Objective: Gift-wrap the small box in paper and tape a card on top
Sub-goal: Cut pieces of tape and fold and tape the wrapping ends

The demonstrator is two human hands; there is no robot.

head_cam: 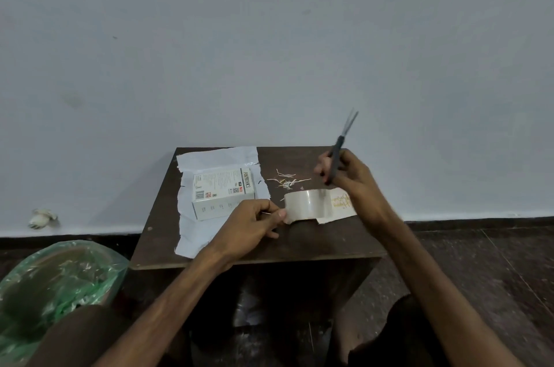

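The left hand (250,225) and right hand (349,177) are bare, as are both forearms (168,300); dark cloth (416,333) covers the right thigh.

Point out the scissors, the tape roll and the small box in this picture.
scissors (339,147), head view, on the dark shank just below the blades.
tape roll (308,204), head view, on its clear outer band.
small box (223,185), head view, on its printed top face.
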